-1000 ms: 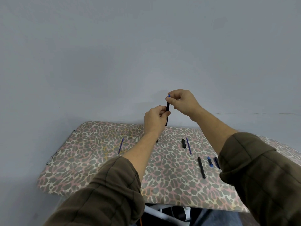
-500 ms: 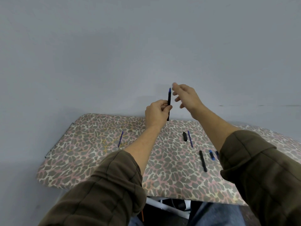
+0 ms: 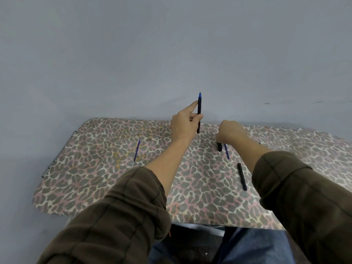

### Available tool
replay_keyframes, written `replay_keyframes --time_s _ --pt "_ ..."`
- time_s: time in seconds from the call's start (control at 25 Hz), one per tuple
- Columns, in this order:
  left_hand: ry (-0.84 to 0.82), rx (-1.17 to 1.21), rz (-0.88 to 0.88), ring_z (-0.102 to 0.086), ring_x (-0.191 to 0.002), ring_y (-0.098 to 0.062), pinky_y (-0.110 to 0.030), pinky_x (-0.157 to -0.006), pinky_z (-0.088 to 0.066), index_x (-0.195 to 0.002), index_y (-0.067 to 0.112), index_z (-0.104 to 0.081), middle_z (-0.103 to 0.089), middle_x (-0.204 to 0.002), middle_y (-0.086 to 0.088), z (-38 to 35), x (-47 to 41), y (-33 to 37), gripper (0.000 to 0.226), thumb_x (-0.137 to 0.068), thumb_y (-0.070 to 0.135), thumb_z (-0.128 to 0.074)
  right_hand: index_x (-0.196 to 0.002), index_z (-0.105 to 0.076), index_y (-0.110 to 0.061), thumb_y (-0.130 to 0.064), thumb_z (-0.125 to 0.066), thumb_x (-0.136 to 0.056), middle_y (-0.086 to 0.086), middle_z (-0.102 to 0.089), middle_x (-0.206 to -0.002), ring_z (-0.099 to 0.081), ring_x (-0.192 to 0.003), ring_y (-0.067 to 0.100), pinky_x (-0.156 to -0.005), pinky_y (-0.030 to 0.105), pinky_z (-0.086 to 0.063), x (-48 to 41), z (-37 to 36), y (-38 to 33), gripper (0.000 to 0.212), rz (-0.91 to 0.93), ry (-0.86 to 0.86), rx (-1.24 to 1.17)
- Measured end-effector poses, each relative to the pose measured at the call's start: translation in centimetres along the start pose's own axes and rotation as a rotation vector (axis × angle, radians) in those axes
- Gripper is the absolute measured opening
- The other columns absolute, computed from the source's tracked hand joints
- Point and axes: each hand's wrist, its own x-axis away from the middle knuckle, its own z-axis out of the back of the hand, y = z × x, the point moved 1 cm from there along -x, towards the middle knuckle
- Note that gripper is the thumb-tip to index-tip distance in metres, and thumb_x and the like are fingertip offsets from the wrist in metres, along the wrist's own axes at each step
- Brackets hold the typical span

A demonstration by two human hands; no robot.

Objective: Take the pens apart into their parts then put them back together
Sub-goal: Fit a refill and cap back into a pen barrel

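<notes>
My left hand (image 3: 183,124) holds a black pen with a blue tip (image 3: 199,107) upright above the far edge of the leopard-print table (image 3: 91,180). My right hand (image 3: 229,133) is down on the table with its fingers curled over the far end of a short black cap (image 3: 220,147). The fingertips are hidden, so I cannot see whether they grip the cap. A thin blue refill (image 3: 226,153) lies just right of the cap. A black barrel (image 3: 242,176) lies nearer to me, beside my right forearm. Another blue refill (image 3: 136,152) lies on the left.
A grey wall (image 3: 171,54) rises directly behind the table. A small blue piece (image 3: 259,143) peeks out past my right forearm. My sleeves cover the table's near edge, with my lap in jeans (image 3: 253,246) below it.
My right hand let go of the pen's top and dropped right and down to the black cap on the table. My left hand kept the pen upright.
</notes>
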Motion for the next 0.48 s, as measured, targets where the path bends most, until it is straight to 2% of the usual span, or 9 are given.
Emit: replay_keyframes --time_s 0.16,0.28,0.36,0.44,0.48 --pt "0.003 0.010 0.010 -0.070 -0.077 0.004 -0.001 -0.069 -0.044 -0.139 0.037 -0.060 -0.078 -0.091 0.015 -0.4 -0.6 -0.6 0.050 -0.092 0.026 -0.075 -0.072 -0.058 -0.010 -0.008 -0.078 -0.078 0.005 -0.058 -0.069 -0.054 -0.056 0.020 -0.044 0.028 -0.040 -0.1 -1.0 -0.5 0.021 0.003 -0.085 0.065" --pt "-0.004 0.013 0.002 -0.071 -0.077 0.002 -0.007 -0.073 -0.049 -0.138 0.037 -0.061 -0.076 -0.089 0.019 -0.6 -0.8 -0.8 0.050 -0.091 0.026 -0.075 -0.067 -0.052 -0.012 -0.004 -0.076 -0.078 0.003 -0.053 -0.063 -0.049 -0.052 0.018 -0.043 0.026 -0.037 -0.3 -1.1 -1.3 0.028 0.038 -0.078 0.048" --pt "-0.009 0.010 -0.002 -0.070 -0.077 0.002 -0.014 -0.077 -0.053 -0.138 0.037 -0.061 -0.076 -0.088 0.018 -0.6 -0.8 -0.9 0.049 -0.092 0.027 -0.074 -0.069 -0.049 -0.011 -0.007 -0.067 -0.089 0.003 -0.050 -0.062 -0.046 -0.052 0.018 -0.044 0.026 -0.035 -0.6 -0.2 -1.8 0.027 0.049 -0.028 -0.066" --pt "-0.014 0.005 -0.012 -0.070 -0.078 0.002 -0.015 -0.078 -0.053 -0.138 0.037 -0.060 -0.077 -0.087 0.016 -0.5 -0.8 -1.0 0.050 -0.092 0.027 -0.074 -0.078 -0.060 -0.005 -0.009 -0.061 -0.095 0.008 -0.060 -0.069 -0.053 -0.057 0.022 -0.051 0.028 -0.044 -0.8 1.8 -2.3 0.018 0.069 0.030 -0.271" --pt "-0.016 0.006 -0.017 -0.070 -0.078 0.002 -0.014 -0.078 -0.052 -0.139 0.038 -0.060 -0.077 -0.086 0.015 -0.4 -0.7 -0.9 0.050 -0.092 0.027 -0.074 -0.090 -0.069 -0.002 -0.010 -0.059 -0.098 0.011 -0.067 -0.077 -0.058 -0.063 0.025 -0.059 0.031 -0.051 -0.8 3.1 -2.5 0.015 0.090 0.060 -0.396"
